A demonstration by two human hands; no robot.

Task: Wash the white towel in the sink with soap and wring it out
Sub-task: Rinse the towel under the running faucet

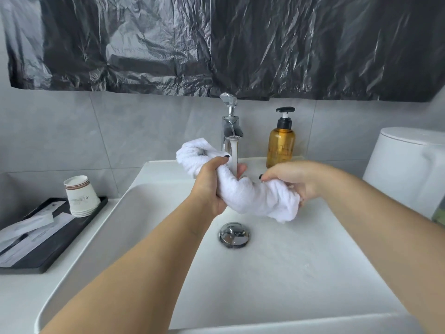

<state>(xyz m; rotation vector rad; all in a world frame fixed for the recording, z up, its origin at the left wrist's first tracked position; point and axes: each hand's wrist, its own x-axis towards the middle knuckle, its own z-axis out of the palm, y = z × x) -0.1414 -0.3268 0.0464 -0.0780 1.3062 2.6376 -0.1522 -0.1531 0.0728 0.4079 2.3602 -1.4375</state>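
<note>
Bunched white terry towel [243,189] held above the white sink [301,261], near its back edge.
Left hand [212,189] and right hand [296,179], forearms outstretched, each grip curled around one towel end under the chrome tap's [230,131] stream.

Towel [243,189] held over the sink [301,261], faucet [230,126] behind it, soap bottle [281,143] right of faucet, tray [48,247] with cups [80,196] left
</note>
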